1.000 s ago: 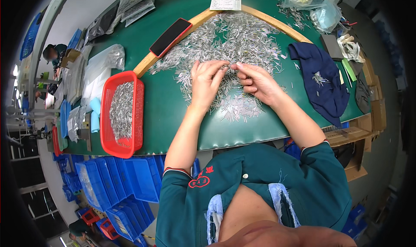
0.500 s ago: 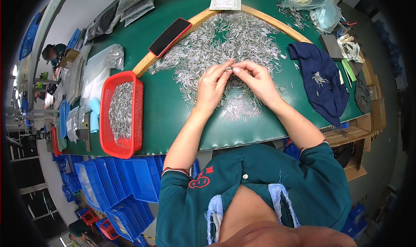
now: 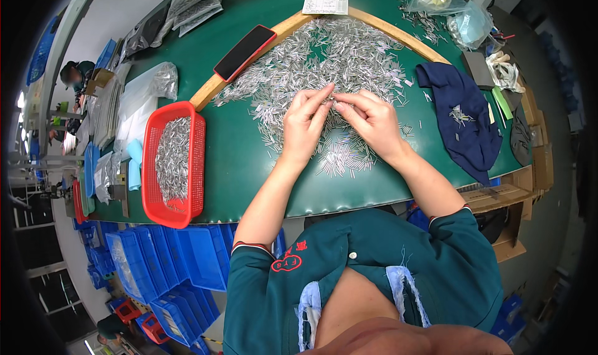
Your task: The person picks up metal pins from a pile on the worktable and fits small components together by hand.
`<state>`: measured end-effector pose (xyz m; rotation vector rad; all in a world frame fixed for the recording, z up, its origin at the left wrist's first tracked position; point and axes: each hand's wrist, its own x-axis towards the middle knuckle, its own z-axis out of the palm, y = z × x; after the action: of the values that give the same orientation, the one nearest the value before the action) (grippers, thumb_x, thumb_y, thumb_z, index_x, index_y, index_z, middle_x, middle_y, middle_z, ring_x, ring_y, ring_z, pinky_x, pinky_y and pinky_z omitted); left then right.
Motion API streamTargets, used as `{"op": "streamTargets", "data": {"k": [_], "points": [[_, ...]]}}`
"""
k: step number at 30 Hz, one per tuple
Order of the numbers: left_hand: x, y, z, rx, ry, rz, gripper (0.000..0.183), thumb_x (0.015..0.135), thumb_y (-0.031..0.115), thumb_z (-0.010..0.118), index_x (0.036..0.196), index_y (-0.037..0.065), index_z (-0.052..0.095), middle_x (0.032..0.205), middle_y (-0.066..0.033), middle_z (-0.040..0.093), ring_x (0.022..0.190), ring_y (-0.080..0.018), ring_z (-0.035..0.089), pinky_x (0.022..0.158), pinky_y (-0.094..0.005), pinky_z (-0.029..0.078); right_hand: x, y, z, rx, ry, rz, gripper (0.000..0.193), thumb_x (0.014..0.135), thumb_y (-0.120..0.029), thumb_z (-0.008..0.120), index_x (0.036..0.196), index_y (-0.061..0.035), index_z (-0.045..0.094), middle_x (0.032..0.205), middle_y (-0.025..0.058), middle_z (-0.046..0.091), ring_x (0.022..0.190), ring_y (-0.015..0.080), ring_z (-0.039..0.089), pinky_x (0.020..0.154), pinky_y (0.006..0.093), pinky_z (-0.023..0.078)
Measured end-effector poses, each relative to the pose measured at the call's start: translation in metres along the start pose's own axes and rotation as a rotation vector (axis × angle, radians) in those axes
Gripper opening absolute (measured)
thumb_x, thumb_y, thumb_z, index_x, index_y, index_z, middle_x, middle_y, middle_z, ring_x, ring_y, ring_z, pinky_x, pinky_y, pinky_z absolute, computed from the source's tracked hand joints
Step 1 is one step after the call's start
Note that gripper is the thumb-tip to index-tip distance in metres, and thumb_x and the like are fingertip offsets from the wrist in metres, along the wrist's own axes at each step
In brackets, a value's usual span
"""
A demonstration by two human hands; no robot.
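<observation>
A broad heap of small silvery metal pins (image 3: 358,59) covers the middle of the green table (image 3: 255,193). My left hand (image 3: 304,124) and my right hand (image 3: 377,121) meet over the heap, fingertips nearly touching. Thumb and fingers of each hand are pinched together on small metal pins, tiny and partly hidden by the fingertips. How many pins each hand has I cannot tell. To the left stands a red perforated basket (image 3: 198,162) with many of the same pins lying in it.
Wooden strips (image 3: 398,34) edge the heap, with a phone (image 3: 245,53) and a paper slip (image 3: 325,5) resting on them. On the right lies a dark blue cloth (image 3: 458,99) bearing a few pins. Plastic bags (image 3: 470,25) sit at the back right; blue bins (image 3: 205,255) stand below the table's left edge.
My right hand's fingers have curled in more, and its fingertips have shifted slightly against those of my left. The left hand has barely moved. The basket and heap look the same.
</observation>
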<state>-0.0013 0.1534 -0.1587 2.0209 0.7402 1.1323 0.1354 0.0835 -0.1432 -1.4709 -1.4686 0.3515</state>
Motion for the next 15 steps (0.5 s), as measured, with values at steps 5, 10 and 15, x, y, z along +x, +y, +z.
{"op": "streamTargets", "data": {"k": [5, 10, 15], "points": [[-0.002, 0.002, 0.001, 0.190, -0.001, 0.168, 0.038, 0.071, -0.002, 0.060, 0.107, 0.012, 0.060, 0.079, -0.0063, 0.054, 0.069, -0.0189, 0.054, 0.062, -0.0287, 0.045, 0.000, 0.009, 0.005, 0.220, -0.023, 0.083, 0.017, 0.078, -0.017, 0.062, 0.088, -0.0041, 0.064, 0.062, 0.0025, 0.050, 0.052, 0.0071, 0.044, 0.046, 0.0243, 0.035], [-0.001, 0.003, 0.003, 0.119, -0.003, 0.065, 0.036, 0.073, -0.001, 0.060, 0.106, 0.012, 0.060, 0.080, -0.0067, 0.054, 0.070, -0.0183, 0.054, 0.062, -0.0281, 0.045, -0.001, 0.016, 0.013, 0.769, -0.075, 0.369, 0.018, 0.082, -0.012, 0.058, 0.093, 0.0016, 0.062, 0.083, 0.0023, 0.061, 0.074, 0.0050, 0.053, 0.066, 0.0190, 0.043], [-0.004, -0.001, 0.004, 0.137, -0.012, 0.077, 0.034, 0.074, 0.001, 0.060, 0.106, 0.012, 0.060, 0.081, -0.0070, 0.055, 0.070, -0.0167, 0.055, 0.062, -0.0269, 0.045, 0.001, 0.018, 0.010, 0.770, -0.120, 0.399, 0.018, 0.083, -0.011, 0.057, 0.094, 0.0020, 0.061, 0.086, 0.0036, 0.062, 0.080, 0.0061, 0.054, 0.072, 0.0185, 0.043]]}}
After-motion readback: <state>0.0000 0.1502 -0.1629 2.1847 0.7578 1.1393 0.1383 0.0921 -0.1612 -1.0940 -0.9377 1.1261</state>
